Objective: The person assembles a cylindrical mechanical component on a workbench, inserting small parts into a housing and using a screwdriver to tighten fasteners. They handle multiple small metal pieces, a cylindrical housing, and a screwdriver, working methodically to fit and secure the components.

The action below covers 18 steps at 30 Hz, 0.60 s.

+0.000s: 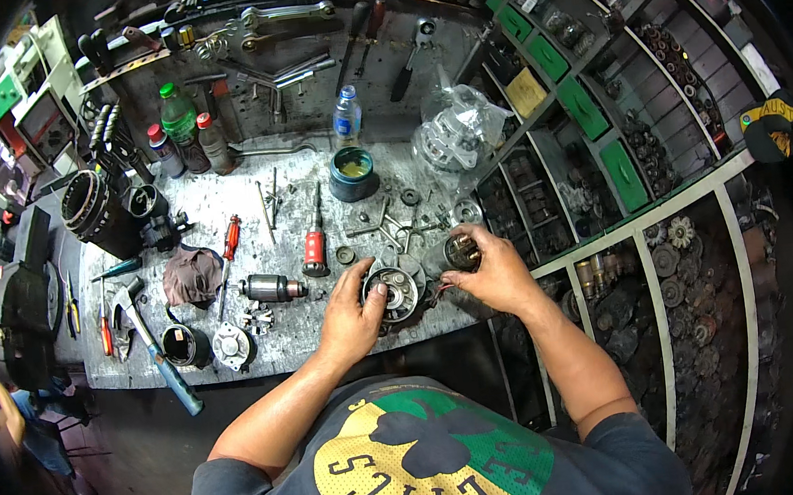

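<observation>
My left hand (351,317) grips a round, open metal housing (394,295) near the bench's front edge, the thumb over its rim. To its right, my right hand (494,271) is closed round a dark metal cylinder with copper showing at its end (461,253); reddish wires lie beneath the fingers. Left of my left hand rests a motor armature (272,288) with a wound body and shaft. Beyond the hands lie a red-handled screwdriver (314,248), a three-armed metal piece (393,227) and several small metal parts.
A hammer (152,338) overhangs the front edge at left, near a dark ring housing (183,346) and a silver end cap (231,345). A rag (194,275) lies behind them. A grease tub (352,173) and bagged parts (452,132) stand farther back. Shelves (642,224) of parts line the right.
</observation>
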Each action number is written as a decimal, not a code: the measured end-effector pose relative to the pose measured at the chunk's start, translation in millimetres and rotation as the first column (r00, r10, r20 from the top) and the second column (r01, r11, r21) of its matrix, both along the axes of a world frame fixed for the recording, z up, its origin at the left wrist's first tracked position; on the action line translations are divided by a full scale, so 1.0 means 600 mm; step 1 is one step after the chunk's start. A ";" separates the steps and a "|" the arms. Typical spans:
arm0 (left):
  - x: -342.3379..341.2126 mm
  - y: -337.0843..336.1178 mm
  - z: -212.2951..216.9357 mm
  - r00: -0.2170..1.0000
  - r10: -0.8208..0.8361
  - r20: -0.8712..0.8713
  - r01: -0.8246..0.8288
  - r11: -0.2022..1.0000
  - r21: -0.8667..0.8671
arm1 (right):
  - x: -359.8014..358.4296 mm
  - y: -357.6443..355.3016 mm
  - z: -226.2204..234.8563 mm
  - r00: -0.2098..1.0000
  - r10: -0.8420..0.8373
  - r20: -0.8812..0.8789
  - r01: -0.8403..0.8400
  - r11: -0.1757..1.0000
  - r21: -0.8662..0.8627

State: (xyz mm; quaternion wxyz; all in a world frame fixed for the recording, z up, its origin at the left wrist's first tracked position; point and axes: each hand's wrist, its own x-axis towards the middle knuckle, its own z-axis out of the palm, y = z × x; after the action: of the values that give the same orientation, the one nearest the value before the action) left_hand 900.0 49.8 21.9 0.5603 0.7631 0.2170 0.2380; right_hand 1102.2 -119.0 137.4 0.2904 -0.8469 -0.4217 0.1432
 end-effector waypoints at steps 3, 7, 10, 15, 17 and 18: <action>0.002 -0.001 -0.006 1.000 0.020 0.019 -0.021 0.999 0.032 | 0.005 0.000 0.001 0.996 0.083 0.037 -0.083 0.996 0.023; -0.001 0.000 0.008 1.000 -0.009 -0.007 0.009 1.000 -0.019 | 0.015 -0.001 0.003 0.988 0.153 0.009 -0.154 0.987 0.035; -0.004 0.000 0.046 0.997 0.011 -0.080 -0.003 0.994 0.106 | 0.017 -0.004 -0.006 0.991 0.102 -0.083 -0.098 0.994 0.047; 0.035 -0.025 0.135 0.998 -0.065 -0.018 0.067 0.907 0.416 | 0.023 -0.011 -0.034 0.992 0.114 -0.052 -0.102 0.976 0.190; 0.078 -0.043 0.159 0.967 -0.180 -0.178 0.227 0.929 0.291 | 0.027 -0.017 -0.051 0.995 0.063 -0.080 -0.050 0.986 0.157; 0.096 -0.055 0.167 0.967 -0.146 -0.209 0.210 0.921 0.329 | 0.028 -0.020 -0.061 0.994 0.073 -0.077 -0.058 0.981 0.185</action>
State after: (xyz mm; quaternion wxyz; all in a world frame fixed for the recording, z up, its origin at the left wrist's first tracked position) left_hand 957.8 17.0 122.3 0.4135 0.8852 0.1507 0.1504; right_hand 1118.8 -130.7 100.9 0.3794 -0.7956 -0.4484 0.1485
